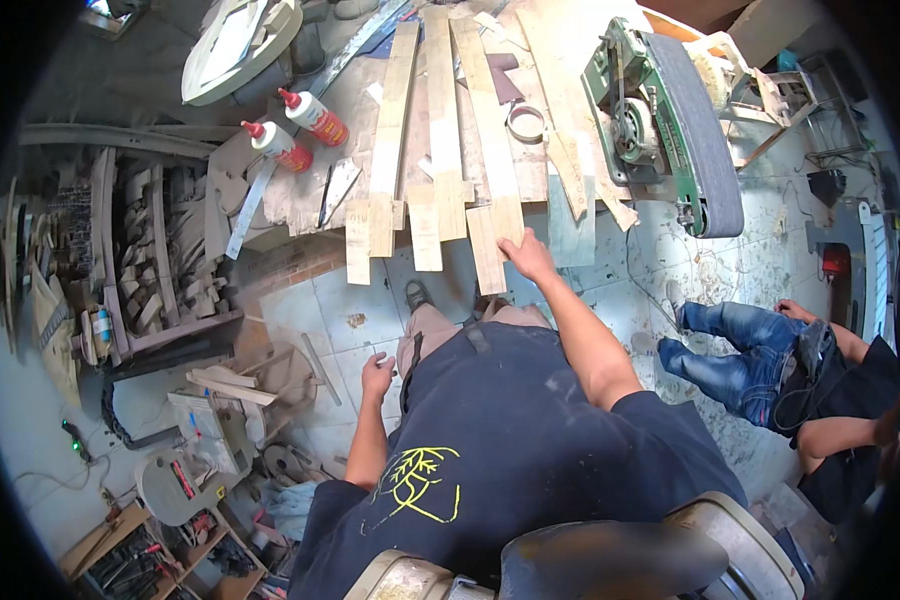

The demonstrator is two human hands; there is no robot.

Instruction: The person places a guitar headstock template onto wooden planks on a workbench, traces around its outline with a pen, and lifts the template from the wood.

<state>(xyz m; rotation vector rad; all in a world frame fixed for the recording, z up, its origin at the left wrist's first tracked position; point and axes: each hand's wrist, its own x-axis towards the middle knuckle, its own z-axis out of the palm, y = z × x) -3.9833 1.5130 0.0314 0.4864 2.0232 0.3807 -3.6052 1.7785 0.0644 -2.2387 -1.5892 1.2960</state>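
My right hand (528, 256) grips the right edge of a short wooden strip (486, 255), which overhangs the front of the workbench (300, 190) and overlaps the end of a longer strip (485, 110). To its left lie more pale strips, one pair ending in a short piece (358, 245) and another in a short block (424, 230). My left hand (377, 378) hangs low beside my leg, its fingers loosely apart with nothing in them. Two white glue bottles with red caps, one nearer (278, 147) and one farther (315, 118), are on the bench's left part.
A roll of tape (526, 123) lies among the strips. On the right stands a green belt sander (670, 120). Another person in jeans (735, 350) sits at the right. Racks of wood offcuts (150, 250) stand left, with a tool shelf (160, 560) below.
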